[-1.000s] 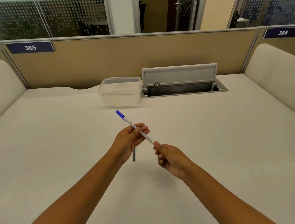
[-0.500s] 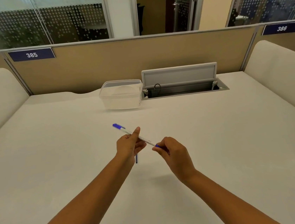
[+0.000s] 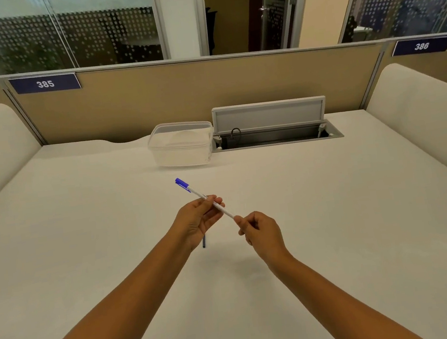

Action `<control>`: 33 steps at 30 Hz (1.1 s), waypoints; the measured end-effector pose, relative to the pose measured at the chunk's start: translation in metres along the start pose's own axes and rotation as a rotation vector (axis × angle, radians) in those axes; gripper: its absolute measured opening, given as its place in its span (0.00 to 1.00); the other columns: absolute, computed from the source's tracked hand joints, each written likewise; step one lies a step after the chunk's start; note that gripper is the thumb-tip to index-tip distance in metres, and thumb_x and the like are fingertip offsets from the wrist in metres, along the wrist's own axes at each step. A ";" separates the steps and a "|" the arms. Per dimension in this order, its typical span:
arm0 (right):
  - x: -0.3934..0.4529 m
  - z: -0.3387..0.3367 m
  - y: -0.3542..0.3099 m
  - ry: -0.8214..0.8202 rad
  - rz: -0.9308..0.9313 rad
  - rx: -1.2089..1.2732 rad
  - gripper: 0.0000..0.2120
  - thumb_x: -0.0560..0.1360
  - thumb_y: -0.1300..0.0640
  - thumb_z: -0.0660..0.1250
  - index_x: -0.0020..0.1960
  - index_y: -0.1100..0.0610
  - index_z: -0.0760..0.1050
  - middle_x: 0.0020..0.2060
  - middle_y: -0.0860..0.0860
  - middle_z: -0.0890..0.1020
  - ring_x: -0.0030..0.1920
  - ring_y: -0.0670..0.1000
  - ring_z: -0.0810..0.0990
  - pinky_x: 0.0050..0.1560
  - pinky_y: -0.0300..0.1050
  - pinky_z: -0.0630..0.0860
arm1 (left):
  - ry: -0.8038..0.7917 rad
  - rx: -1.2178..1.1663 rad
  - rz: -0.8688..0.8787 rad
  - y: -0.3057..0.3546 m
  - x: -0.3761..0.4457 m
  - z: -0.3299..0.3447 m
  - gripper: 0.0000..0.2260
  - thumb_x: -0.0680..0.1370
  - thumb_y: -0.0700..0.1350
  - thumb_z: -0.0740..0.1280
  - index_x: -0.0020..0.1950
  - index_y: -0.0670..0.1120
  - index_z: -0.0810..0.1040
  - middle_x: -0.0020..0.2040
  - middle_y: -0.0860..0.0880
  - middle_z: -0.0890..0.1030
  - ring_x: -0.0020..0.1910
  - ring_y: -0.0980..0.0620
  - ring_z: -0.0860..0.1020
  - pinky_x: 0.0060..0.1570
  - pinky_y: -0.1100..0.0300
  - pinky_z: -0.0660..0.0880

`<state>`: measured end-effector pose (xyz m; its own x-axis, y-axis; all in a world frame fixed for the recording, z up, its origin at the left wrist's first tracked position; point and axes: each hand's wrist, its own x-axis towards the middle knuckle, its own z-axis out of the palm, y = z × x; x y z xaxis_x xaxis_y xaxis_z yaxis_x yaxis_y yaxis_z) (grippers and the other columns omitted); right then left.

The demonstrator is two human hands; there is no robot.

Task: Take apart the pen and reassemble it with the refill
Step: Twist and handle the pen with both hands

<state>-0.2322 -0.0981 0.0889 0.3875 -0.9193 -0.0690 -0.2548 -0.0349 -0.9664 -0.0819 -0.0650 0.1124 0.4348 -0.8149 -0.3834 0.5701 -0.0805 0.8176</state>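
Observation:
A white pen with a blue cap at its far end is held above the desk, slanting up to the left. My left hand pinches its barrel near the middle. My right hand pinches the pen's near end between thumb and forefinger; that end is hidden by the fingers. A thin dark blue stick, likely the refill, pokes out below my left hand; I cannot tell whether it lies on the desk or is held.
A clear plastic lidded box stands at the back centre of the white desk. Right of it an open cable hatch sits in the desk. Tan partition panels and padded side walls enclose the desk.
The pen tilted lower and then rose back toward its steeper slant. My right hand turned from covering the near end to pinching it with the fingertips. The view shifted slightly.

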 end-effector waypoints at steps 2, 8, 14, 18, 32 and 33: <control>-0.002 0.001 0.001 0.029 -0.097 -0.026 0.09 0.72 0.52 0.69 0.37 0.55 0.74 0.30 0.47 0.78 0.29 0.44 0.72 0.28 0.29 0.70 | 0.063 0.063 0.003 -0.002 0.002 -0.001 0.05 0.74 0.41 0.67 0.43 0.39 0.78 0.37 0.43 0.83 0.37 0.47 0.83 0.36 0.58 0.82; -0.007 -0.002 0.005 0.085 -0.485 -0.331 0.10 0.71 0.54 0.70 0.39 0.60 0.74 0.32 0.52 0.78 0.31 0.48 0.72 0.32 0.35 0.69 | 0.182 0.160 0.032 -0.007 0.004 -0.001 0.09 0.72 0.46 0.70 0.38 0.41 0.75 0.36 0.43 0.80 0.36 0.47 0.80 0.36 0.59 0.79; 0.000 -0.006 0.010 0.141 -0.811 -0.678 0.11 0.69 0.56 0.72 0.37 0.63 0.75 0.28 0.56 0.77 0.26 0.53 0.73 0.25 0.45 0.74 | 0.302 0.173 -0.011 -0.010 0.005 0.005 0.10 0.71 0.47 0.70 0.38 0.41 0.74 0.36 0.43 0.79 0.35 0.48 0.79 0.43 0.53 0.79; 0.000 -0.004 0.001 -0.026 -0.350 -0.283 0.10 0.74 0.51 0.67 0.40 0.57 0.73 0.31 0.49 0.78 0.29 0.45 0.74 0.30 0.34 0.72 | 0.132 0.172 0.054 -0.004 0.003 0.003 0.10 0.73 0.48 0.68 0.39 0.42 0.73 0.35 0.44 0.77 0.37 0.48 0.78 0.45 0.51 0.79; 0.002 0.001 -0.005 -0.515 0.051 -0.209 0.21 0.80 0.47 0.51 0.35 0.52 0.74 0.27 0.45 0.81 0.26 0.42 0.75 0.35 0.37 0.74 | -0.123 0.202 -0.003 -0.004 -0.001 0.012 0.09 0.79 0.41 0.58 0.48 0.39 0.77 0.45 0.41 0.82 0.38 0.49 0.84 0.38 0.58 0.81; 0.002 0.003 -0.003 -0.465 -0.031 -0.393 0.20 0.80 0.46 0.51 0.35 0.52 0.73 0.29 0.46 0.81 0.28 0.43 0.75 0.39 0.41 0.74 | -0.080 0.194 -0.004 -0.006 0.001 0.013 0.09 0.79 0.41 0.58 0.48 0.39 0.77 0.46 0.40 0.82 0.37 0.49 0.83 0.37 0.58 0.81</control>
<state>-0.2281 -0.0991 0.0910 0.7234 -0.6513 -0.2290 -0.5111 -0.2822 -0.8119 -0.0940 -0.0722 0.1124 0.3714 -0.8569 -0.3574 0.4236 -0.1861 0.8865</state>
